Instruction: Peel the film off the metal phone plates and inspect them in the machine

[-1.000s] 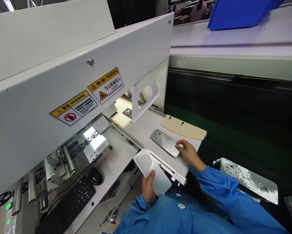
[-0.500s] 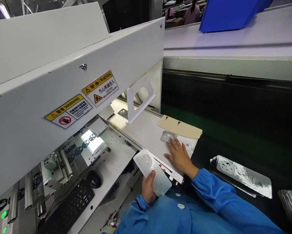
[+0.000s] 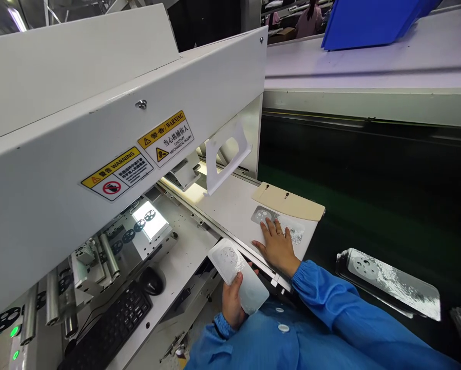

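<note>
My left hand (image 3: 232, 304) grips a phone back panel (image 3: 249, 285), silvery and shiny with a round cluster of camera holes, its thumb on the upper face. Whether it is one panel or several stacked cannot be told. My right hand (image 3: 277, 249) lies with fingers spread on a second phone panel (image 3: 261, 214), partly hiding it. This one rests on the white belt (image 3: 230, 203) of the machine, beside a cream guide plate (image 3: 290, 200). A pile of similar phone panels (image 3: 402, 282) sits on the dark surface to the right.
A white machine housing (image 3: 99, 118) with warning labels overhangs the left. Below it are a lit plate (image 3: 150, 218), rollers (image 3: 109, 257), a keyboard (image 3: 111, 324) and a mouse (image 3: 151, 281). A white bracket (image 3: 228, 156) stands over the belt. A blue bin (image 3: 363, 25) is at the back.
My right hand has slid slightly left across the belt with the panel beneath it. A machine head now covers the lit spot where another panel showed. The camera view has shifted a little.
</note>
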`<state>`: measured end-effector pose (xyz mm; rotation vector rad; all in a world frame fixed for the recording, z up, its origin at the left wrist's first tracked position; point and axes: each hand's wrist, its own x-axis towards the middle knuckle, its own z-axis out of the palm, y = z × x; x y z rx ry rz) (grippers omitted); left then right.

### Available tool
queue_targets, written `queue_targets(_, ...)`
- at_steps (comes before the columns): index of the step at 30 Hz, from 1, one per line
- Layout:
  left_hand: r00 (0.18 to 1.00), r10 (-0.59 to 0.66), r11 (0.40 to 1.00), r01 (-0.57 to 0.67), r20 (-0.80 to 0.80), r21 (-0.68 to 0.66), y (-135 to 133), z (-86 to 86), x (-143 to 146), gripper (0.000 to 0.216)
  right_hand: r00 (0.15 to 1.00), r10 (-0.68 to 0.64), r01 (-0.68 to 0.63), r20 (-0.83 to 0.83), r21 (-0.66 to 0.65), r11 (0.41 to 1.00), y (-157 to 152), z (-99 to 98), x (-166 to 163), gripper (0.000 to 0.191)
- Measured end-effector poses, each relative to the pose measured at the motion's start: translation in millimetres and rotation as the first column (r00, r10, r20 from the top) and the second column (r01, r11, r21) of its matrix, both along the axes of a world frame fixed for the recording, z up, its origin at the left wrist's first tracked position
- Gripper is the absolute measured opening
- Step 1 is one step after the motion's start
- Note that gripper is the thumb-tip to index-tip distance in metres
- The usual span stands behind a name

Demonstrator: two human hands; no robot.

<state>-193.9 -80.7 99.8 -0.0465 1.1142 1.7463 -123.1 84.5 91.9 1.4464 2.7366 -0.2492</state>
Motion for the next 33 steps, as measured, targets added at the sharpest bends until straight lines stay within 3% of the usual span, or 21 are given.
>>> queue_targets(16,0.999,0.013,1.000,-0.013,0.041,-0.016,-1,1.3,-6,0.083,1.000,0.006,-0.005,-0.024,0.039,0.999,0,-8.4,6,0.065)
queue_targets(33,1.000,0.017,0.999,-0.017,0.007,-0.051,1,9.1,-5,0.071,0.999,0.002,0.001,-0.052,0.069,0.998,1,-14.5,7,0.064)
